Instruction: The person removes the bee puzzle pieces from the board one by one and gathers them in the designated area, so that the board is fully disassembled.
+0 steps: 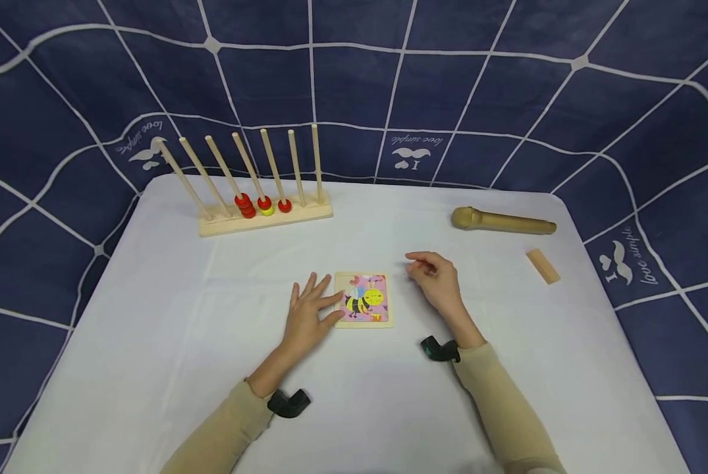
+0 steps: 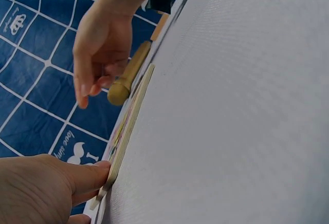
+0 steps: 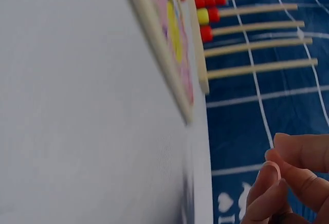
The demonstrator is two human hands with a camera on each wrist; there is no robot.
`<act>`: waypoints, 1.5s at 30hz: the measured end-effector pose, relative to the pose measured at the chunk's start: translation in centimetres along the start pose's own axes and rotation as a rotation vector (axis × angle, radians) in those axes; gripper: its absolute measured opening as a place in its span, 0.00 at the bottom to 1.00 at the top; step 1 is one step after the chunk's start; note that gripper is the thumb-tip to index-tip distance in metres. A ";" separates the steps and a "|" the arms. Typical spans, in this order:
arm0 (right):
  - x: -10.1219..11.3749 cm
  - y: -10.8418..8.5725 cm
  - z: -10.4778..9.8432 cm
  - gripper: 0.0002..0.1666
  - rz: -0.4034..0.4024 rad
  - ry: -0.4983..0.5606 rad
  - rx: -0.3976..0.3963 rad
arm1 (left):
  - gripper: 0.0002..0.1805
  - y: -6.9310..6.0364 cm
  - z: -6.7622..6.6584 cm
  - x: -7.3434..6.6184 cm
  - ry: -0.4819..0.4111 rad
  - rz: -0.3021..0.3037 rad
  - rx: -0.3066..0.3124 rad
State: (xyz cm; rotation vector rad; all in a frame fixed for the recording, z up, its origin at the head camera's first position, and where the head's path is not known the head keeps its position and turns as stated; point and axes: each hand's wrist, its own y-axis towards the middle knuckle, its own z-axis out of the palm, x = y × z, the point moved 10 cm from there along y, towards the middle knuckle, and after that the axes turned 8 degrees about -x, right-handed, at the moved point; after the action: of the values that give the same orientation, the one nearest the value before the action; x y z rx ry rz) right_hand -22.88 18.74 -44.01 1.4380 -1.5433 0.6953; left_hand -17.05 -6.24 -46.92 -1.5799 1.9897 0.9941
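Note:
A square wooden picture puzzle (image 1: 365, 301) with a yellow and black bee on pink lies flat on the white table. At its left edge, my left hand (image 1: 306, 320) rests with fingers spread; thumb and index finger touch the frame. In the left wrist view that thumb lies against the puzzle's pale rim (image 2: 128, 126). My right hand (image 1: 439, 283) hovers to the right of the puzzle, apart from it, its fingers loosely bent. Nothing shows between those fingertips in the right wrist view, where the puzzle (image 3: 172, 44) appears at the top.
A wooden bead counting rack (image 1: 265, 220) with upright pegs and several red and yellow beads stands at the back left. Back right lies a brown microphone-shaped object (image 1: 502, 221). A small flat wooden block (image 1: 543, 266) is near the right edge. Dark blue checked cloth (image 1: 354, 85) hangs behind.

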 end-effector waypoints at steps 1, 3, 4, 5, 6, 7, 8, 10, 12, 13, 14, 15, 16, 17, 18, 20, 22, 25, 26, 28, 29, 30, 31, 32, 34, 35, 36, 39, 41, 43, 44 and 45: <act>0.5 -0.1 0.7 0.12 -0.010 0.004 0.025 | 0.21 0.0 0.0 0.0 0.001 0.000 0.000; 1.4 -0.2 2.0 0.13 -0.031 0.011 0.072 | 0.21 0.1 0.0 0.0 0.006 0.000 0.002; 1.8 -0.3 2.6 0.13 -0.043 0.013 0.093 | 0.21 0.1 0.0 -0.1 0.007 0.000 0.002; 2.1 -0.3 3.2 0.14 -0.051 0.015 0.112 | 0.21 0.2 0.0 -0.1 0.007 -0.001 0.003; 2.4 -0.4 3.7 0.14 -0.059 0.012 0.130 | 0.21 0.2 0.1 -0.1 0.009 0.000 0.004; 2.6 -0.5 4.2 0.15 -0.067 0.009 0.146 | 0.21 0.2 0.1 -0.1 0.010 0.000 0.005; 2.8 -0.6 4.7 0.15 -0.072 0.007 0.162 | 0.21 0.2 0.1 -0.1 0.012 0.002 0.006; 2.9 -0.8 5.5 0.17 -0.080 -0.006 0.193 | 0.21 0.2 0.1 -0.1 0.015 0.005 0.006; 2.9 -1.0 6.2 0.18 -0.075 -0.021 0.221 | 0.21 0.1 0.0 -0.1 0.019 0.009 0.006; 2.8 -1.2 6.5 0.18 -0.068 -0.024 0.234 | 0.21 0.1 0.0 -0.1 0.019 0.011 0.005; 2.7 -1.3 6.8 0.19 -0.061 -0.027 0.246 | 0.21 0.1 0.0 -0.1 0.020 0.012 0.004; 2.6 -1.4 7.0 0.19 -0.058 -0.033 0.255 | 0.21 0.1 0.0 -0.2 0.020 0.013 0.003; 2.5 -1.4 7.2 0.19 -0.049 -0.037 0.263 | 0.21 0.0 -0.1 -0.2 0.020 0.013 0.002; 2.4 -1.5 7.4 0.19 -0.043 -0.039 0.269 | 0.21 0.0 -0.1 -0.2 0.021 0.014 0.002; 2.3 -1.6 7.6 0.19 -0.039 -0.040 0.276 | 0.21 0.0 -0.1 -0.2 0.022 0.016 0.001; 2.1 -1.7 7.9 0.19 -0.038 -0.049 0.285 | 0.21 -0.1 -0.1 -0.2 0.027 0.019 0.002; 2.0 -1.8 8.1 0.19 -0.039 -0.057 0.291 | 0.21 -0.1 -0.1 -0.2 0.028 0.020 0.001; 1.8 -1.8 8.4 0.19 -0.042 -0.076 0.297 | 0.20 -0.1 -0.1 -0.2 0.027 0.018 0.001; 1.7 -1.8 8.5 0.20 -0.044 -0.080 0.298 | 0.20 -0.1 -0.1 -0.2 0.024 0.017 0.000; 1.5 -1.8 8.7 0.20 -0.045 -0.098 0.301 | 0.21 0.0 -0.1 -0.1 0.019 0.015 -0.002; 1.5 -1.9 8.7 0.20 -0.045 -0.110 0.302 | 0.21 0.0 -0.1 -0.1 0.017 0.016 -0.003; 1.4 -1.9 8.8 0.20 -0.050 -0.124 0.302 | 0.21 0.0 0.0 -0.1 0.015 0.017 -0.006; 1.4 -1.9 8.9 0.20 -0.058 -0.139 0.302 | 0.21 0.1 0.0 -0.1 0.015 0.019 -0.008; 1.4 -1.9 8.9 0.20 -0.066 -0.154 0.301 | 0.21 0.1 0.0 -0.1 0.018 0.020 -0.007; 1.4 -2.0 8.9 0.20 -0.084 -0.188 0.296 | 0.21 0.1 0.0 -0.1 0.019 0.024 -0.009; 1.4 -2.0 8.9 0.19 -0.093 -0.199 0.293 | 0.21 0.1 0.1 -0.1 0.019 0.025 -0.008; 1.5 -2.0 8.8 0.19 -0.102 -0.209 0.289 | 0.21 0.2 0.1 -0.2 0.018 0.025 -0.006; 1.5 -2.0 8.8 0.17 -0.113 -0.221 0.282 | 0.21 0.2 0.1 -0.3 0.015 0.021 0.002; 1.6 -2.1 8.8 0.17 -0.116 -0.218 0.285 | 0.21 0.1 0.1 -0.4 0.018 0.017 0.006; 1.6 -2.1 8.9 0.16 -0.115 -0.219 0.291 | 0.21 0.1 0.0 -0.3 0.023 0.014 0.006; 1.6 -2.1 9.0 0.16 -0.115 -0.220 0.294 | 0.21 0.1 0.0 -0.3 0.025 0.012 0.007; 1.7 -2.1 9.0 0.16 -0.115 -0.224 0.297 | 0.21 0.0 -0.1 -0.3 0.026 0.012 0.007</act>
State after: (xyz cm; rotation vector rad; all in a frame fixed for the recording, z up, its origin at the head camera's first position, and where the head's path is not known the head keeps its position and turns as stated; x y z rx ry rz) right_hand -22.75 9.78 -46.95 1.8651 -1.5568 0.7360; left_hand -16.99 -6.06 -46.65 -1.5870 2.0203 0.9753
